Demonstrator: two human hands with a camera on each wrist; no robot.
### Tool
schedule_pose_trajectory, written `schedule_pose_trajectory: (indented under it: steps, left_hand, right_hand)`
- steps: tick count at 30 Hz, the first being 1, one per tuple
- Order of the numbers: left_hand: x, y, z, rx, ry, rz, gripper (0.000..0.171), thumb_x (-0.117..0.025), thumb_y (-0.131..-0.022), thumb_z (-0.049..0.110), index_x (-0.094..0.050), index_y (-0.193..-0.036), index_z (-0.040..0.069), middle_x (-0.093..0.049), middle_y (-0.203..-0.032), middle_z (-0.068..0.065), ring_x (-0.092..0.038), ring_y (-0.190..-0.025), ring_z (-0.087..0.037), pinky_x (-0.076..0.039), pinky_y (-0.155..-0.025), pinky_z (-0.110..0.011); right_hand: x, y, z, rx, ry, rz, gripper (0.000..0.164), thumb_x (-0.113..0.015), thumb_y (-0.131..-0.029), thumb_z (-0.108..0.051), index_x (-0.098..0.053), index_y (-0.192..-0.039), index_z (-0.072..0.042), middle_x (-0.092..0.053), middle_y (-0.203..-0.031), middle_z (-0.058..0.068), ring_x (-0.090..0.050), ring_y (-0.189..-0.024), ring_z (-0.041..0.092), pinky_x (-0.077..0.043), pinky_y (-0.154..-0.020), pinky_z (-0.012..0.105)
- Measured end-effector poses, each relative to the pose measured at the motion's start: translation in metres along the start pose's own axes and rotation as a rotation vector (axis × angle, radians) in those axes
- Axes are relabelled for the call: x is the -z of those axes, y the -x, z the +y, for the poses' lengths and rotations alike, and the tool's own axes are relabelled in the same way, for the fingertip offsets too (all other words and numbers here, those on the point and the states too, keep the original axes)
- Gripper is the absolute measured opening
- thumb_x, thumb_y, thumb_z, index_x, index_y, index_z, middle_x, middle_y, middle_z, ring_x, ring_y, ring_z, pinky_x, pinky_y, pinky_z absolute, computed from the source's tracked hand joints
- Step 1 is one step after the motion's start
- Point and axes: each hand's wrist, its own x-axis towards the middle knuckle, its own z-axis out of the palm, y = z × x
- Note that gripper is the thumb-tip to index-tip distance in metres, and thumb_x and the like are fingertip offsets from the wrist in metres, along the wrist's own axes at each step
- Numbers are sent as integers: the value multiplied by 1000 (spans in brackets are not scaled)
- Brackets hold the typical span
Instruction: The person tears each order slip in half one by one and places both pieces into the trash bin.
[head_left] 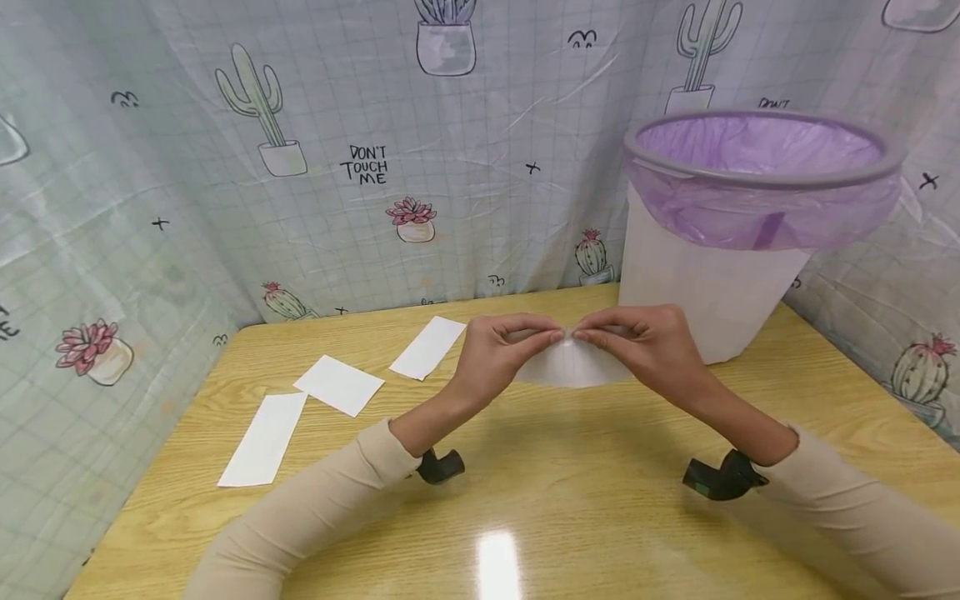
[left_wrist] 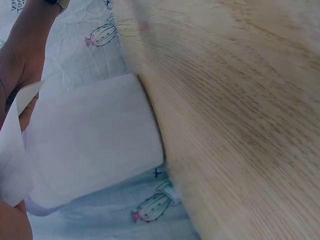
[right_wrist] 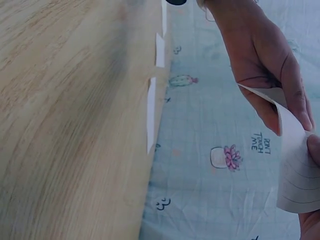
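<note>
Both hands pinch the top edge of one sheet of paper (head_left: 573,367), their fingertips almost meeting at its middle. My left hand (head_left: 498,350) grips it from the left, between thumb and fingers. From the right, my right hand (head_left: 648,342) holds it the same way. The sheet bends downward at both sides, above the table. In the right wrist view the curved paper (right_wrist: 297,175) shows faint printed lines, with the left hand (right_wrist: 272,65) behind it. The left wrist view shows part of the paper (left_wrist: 12,155) and the right hand (left_wrist: 22,65).
Three white paper pieces (head_left: 266,437) (head_left: 341,385) (head_left: 427,347) lie on the left of the wooden table (head_left: 570,500). A white bin (head_left: 690,275) with a purple liner (head_left: 757,204) stands at the back right. A cactus-print curtain (head_left: 495,108) surrounds the table's back and sides.
</note>
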Motion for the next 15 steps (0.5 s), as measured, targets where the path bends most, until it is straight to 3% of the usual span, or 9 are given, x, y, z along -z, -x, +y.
schedule_pose_trajectory:
  steps: [10, 15]
  left_hand:
    - [2, 0, 6, -7, 6, 11, 10, -75, -93, 8, -81, -97, 1, -78, -98, -9, -72, -90, -13, -58, -74, -27]
    - [6, 2, 9, 34, 20, 38, 11, -76, -92, 10, -81, -99, 2, -78, -98, -7, -73, -92, -16, -59, -75, -29]
  right_hand:
    - [1, -4, -4, -4, -39, -9, 20, -80, -80, 10, -81, -93, -6, -78, -85, 2, -71, -77, 0, -53, -67, 13]
    - [2, -7, -7, -57, -47, -52, 18, -79, -84, 4, -81, -97, -8, -78, -89, 2, -72, -78, 0, -53, -67, 14]
